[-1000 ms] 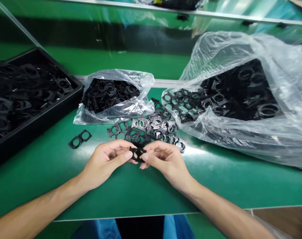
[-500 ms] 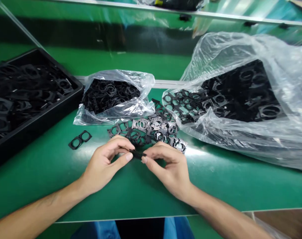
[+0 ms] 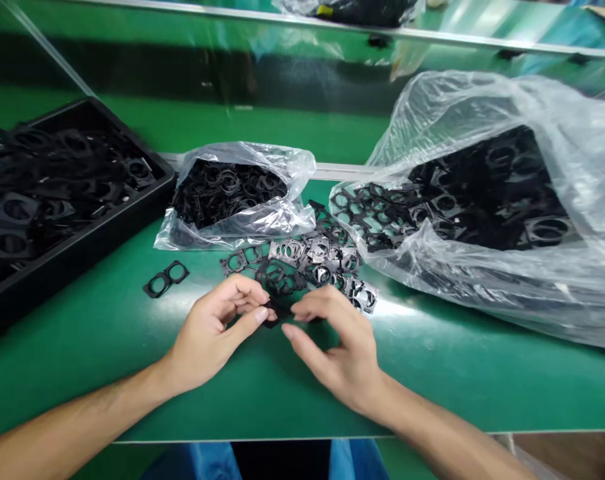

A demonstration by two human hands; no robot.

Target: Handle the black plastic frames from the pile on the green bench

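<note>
My left hand [image 3: 217, 333] pinches a small black plastic frame piece [image 3: 277, 311] between thumb and fingers, just above the green table [image 3: 107, 347]. My right hand [image 3: 340, 347] hovers beside it with fingers spread and thumb apart, fingertips close to the piece but loosened from it. Right behind both hands lies a loose pile of black and silvery frame parts [image 3: 312, 263].
A black tray [image 3: 87, 243] full of black parts sits at the left. A small clear bag of parts [image 3: 237, 193] lies behind the pile, a large clear bag [image 3: 492, 193] at the right. A double-ring black piece [image 3: 166, 279] lies alone on the table.
Both hands held the black piece together before. Now my right hand has opened and eased off, leaving the piece in my left hand's pinch. The view shifted slightly.
</note>
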